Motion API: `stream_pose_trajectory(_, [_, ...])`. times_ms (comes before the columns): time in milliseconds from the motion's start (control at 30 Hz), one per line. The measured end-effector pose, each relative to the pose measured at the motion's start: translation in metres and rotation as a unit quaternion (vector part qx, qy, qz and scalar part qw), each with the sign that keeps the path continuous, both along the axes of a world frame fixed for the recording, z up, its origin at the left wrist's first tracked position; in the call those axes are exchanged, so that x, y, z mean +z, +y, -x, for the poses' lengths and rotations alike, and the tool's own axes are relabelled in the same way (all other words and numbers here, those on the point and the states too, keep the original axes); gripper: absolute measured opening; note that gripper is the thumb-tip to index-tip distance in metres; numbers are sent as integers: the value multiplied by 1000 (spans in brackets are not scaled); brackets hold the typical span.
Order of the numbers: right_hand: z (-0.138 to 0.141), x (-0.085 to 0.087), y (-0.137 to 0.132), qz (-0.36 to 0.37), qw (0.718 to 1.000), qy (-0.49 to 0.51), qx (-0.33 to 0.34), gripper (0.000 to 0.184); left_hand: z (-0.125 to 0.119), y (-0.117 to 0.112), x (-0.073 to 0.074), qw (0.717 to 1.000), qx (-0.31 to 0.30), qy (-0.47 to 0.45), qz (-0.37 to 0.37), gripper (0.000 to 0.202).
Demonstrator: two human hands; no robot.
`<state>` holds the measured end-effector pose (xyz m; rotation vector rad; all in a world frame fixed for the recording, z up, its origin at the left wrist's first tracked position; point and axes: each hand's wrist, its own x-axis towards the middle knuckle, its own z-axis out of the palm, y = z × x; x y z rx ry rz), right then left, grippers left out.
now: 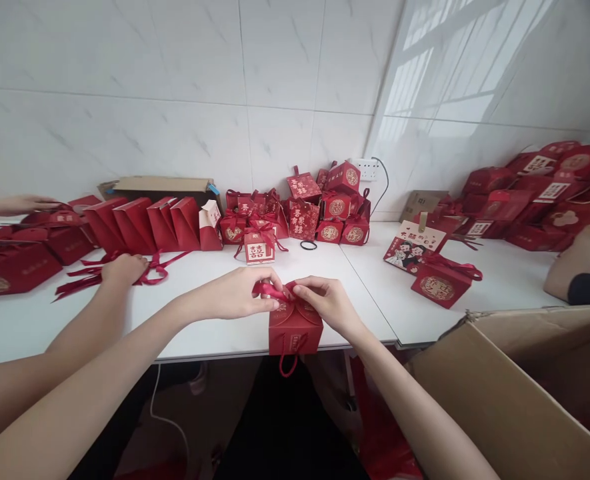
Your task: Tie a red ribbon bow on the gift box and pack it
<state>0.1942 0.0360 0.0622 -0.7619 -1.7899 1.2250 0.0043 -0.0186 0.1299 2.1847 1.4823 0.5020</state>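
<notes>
Red box (295, 333) stood at the table's (215, 339) front edge, btwn both hands, w/ a cord loop (289, 367) hanging below the edge. L hand (239, 292) had thumb & fingers clamped on the ribbon (271, 291) at the box top; R hand (329, 303) looked pinched on the same ribbon, just above the curved flaps, tho the exact grip was partly hidden. Step in hand, by the look of it: tying ribbon over the top, bow n.y. formed. Next move prob. called for a firm pinch both sides, an even pull & min. pressure on the flaps. Co-worker's hand (123, 268) rested on loose ribbons (87, 277) to the L; a ribboned box (441, 283) sat to the R.
</notes>
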Motion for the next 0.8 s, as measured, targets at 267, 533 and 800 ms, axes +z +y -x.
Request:
stream_pose_trajectory(267, [5, -9, -2, -40, 998, 10, -36, 14, -8, 8, 10, 985, -24, 128, -113, 24])
stream_pose_trajectory(533, [7, -7, -1, 41, 998, 41, -17, 16, -16, 20, 13, 979, -105, 110, -136, 21])
stream_pose_trajectory(800, [6, -9, 0, 13, 999, 26, -15, 10, -26, 28, 18, 983, -127, 87, -103, 24])
